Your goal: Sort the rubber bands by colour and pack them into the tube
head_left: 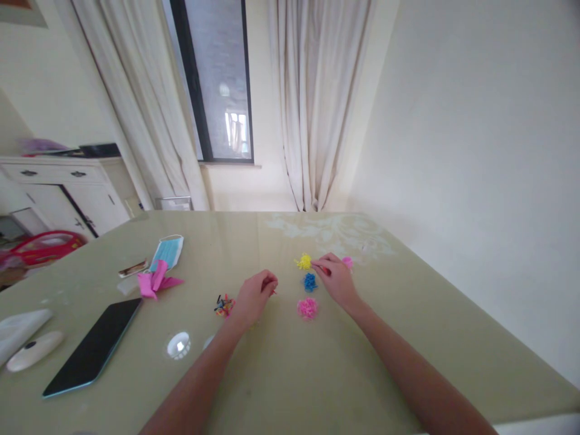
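My left hand is closed, fingertips pinched together, with a tiny reddish bit showing at their tips. Left of it lies a small mixed-colour heap of thin pieces that look like little rubber bands. My right hand is closed in a pinch beside a yellow heap; a spot of red shows among its fingers, too small to name. A blue heap and a pink heap lie in a column nearer me. Behind the right hand, a pink thing is partly hidden.
The glossy table meets a wall on the right. At left lie a black-screened tablet, a pink folded thing, a blue face mask, a white oval object and a white device. A round reflection shines near my left forearm.
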### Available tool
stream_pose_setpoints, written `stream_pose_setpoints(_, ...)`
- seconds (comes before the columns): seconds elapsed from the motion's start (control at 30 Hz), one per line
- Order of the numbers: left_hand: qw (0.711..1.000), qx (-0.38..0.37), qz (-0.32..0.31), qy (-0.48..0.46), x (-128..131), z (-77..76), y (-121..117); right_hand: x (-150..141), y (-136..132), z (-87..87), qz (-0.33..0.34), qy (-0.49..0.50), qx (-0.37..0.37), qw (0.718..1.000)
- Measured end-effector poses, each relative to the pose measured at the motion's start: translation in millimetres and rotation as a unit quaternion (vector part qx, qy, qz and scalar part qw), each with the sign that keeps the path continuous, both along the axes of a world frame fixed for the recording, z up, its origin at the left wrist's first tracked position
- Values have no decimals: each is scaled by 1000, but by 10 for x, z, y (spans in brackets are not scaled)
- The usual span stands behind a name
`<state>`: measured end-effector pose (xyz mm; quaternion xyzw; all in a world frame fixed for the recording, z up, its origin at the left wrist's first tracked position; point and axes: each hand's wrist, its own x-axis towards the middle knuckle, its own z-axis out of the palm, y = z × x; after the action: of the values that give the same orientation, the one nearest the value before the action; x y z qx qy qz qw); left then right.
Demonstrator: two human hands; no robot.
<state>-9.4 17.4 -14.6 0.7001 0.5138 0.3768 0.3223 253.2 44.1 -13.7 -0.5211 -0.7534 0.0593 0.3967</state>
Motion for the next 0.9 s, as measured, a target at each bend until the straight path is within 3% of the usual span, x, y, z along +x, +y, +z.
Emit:
stream_pose_setpoints(0.1, 997, -24, -27, -69, 28, -17, -7, -43, -251, -38, 41, 70, 34, 996)
stream_pose_setpoints(0.37, 972, -110, -121, -171, 128, 53, -162, -353, -529, -15, 160, 108, -41, 980)
stream_pose_setpoints(0.5, 961, -146, -128, -198, 161, 68, -222, -395, -604, 11, 162, 127, -54, 977)
stream_pose_setpoints(0.63, 959, -159, -145, -185, 156, 70, -246, -314, -602, 145, 146, 181, -46, 971)
stream_pose_setpoints(0.9, 971, -126, -102, -176, 70, 98, -200, -40, -544, 370, 153, 385, -60, 908)
